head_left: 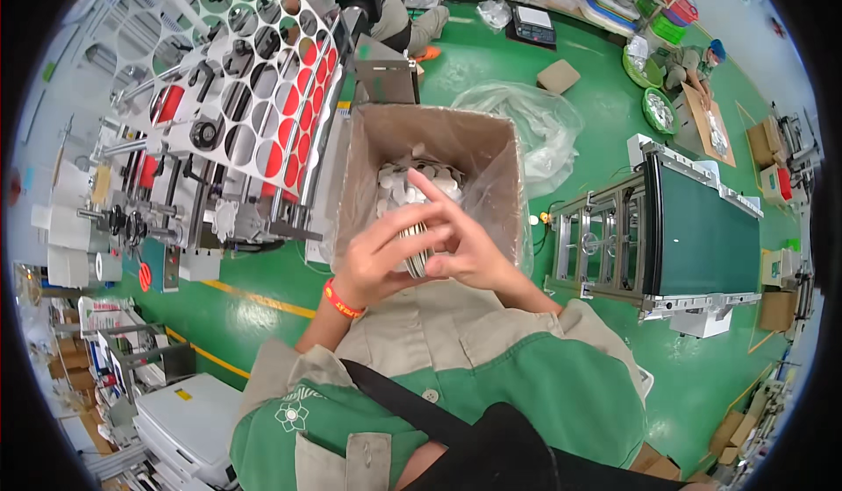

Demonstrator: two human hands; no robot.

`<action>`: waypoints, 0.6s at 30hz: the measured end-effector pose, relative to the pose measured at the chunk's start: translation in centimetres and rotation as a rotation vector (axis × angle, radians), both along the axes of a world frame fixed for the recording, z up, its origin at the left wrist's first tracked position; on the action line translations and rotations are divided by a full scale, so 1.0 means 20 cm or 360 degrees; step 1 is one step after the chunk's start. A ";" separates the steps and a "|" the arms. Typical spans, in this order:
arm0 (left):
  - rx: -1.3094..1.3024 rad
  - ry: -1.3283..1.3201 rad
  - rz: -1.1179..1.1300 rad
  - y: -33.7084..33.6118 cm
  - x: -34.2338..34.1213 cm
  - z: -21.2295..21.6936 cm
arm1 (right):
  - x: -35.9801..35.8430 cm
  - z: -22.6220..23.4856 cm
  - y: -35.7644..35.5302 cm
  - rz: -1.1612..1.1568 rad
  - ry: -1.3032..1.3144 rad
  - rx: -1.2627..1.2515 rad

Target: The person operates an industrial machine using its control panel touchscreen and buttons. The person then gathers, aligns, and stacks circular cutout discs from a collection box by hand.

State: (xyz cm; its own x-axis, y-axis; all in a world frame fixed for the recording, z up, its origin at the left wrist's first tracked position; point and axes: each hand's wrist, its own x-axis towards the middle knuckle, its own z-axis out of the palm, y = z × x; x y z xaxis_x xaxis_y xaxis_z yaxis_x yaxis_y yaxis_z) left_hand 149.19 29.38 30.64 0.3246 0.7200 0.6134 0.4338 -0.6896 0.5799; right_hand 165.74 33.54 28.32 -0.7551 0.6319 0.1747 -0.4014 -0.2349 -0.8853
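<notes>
Head view looks down on two hands meeting over an open brown cardboard box (491, 153) lined with clear plastic. The left hand (373, 259) and right hand (465, 241) press together around a stack of thin silvery round discs (417, 250), fingers closed on its edges; the stack sits just above the box's near rim. More pale discs (399, 184) lie heaped inside the box, too many to count. An orange wristband (340, 302) circles the left wrist. Left of the box stands a white punched sheet (254, 79) full of round holes, several showing red behind. One small brown carton (559, 76) lies on the green floor (596, 123) beyond a crumpled clear bag (535, 118). A green conveyor belt (702, 232) stands to the right.
</notes>
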 end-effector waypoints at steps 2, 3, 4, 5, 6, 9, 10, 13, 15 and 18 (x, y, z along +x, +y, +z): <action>-0.0099 0.0025 -0.0069 0.01 0.02 -0.04 | 0.02 -0.04 -0.01 -0.0074 -0.0062 -0.0006; -0.0119 0.0063 -0.0090 0.03 0.02 -0.06 | 0.02 -0.06 0.00 -0.0104 -0.0071 0.0017; -0.0140 0.0102 -0.0112 0.05 0.03 -0.07 | 0.03 -0.06 0.01 -0.0135 -0.0079 0.0039; -0.0189 0.0202 -0.0085 0.05 0.03 -0.08 | 0.04 -0.06 0.01 -0.0183 -0.0149 0.0012; -0.0183 0.0224 -0.0115 0.06 0.05 -0.11 | 0.06 -0.07 0.01 -0.0216 -0.0129 0.0015; -0.0248 0.0381 0.0033 0.06 0.07 -0.21 | 0.07 -0.14 0.02 -0.0297 -0.0360 -0.0103; -0.0242 0.0405 0.0019 0.06 0.08 -0.24 | 0.09 -0.16 0.02 -0.0313 -0.0337 -0.0103; -0.0710 -0.0053 -0.0132 0.04 0.13 -0.26 | 0.11 -0.21 0.01 -0.0465 -0.0505 0.0028; -0.0827 -0.0188 -0.0226 0.04 0.12 -0.33 | 0.12 -0.26 0.02 -0.0591 -0.0534 0.0189; -0.0958 -0.0269 -0.0319 0.04 0.11 -0.37 | 0.14 -0.28 0.03 -0.0735 -0.0632 0.0493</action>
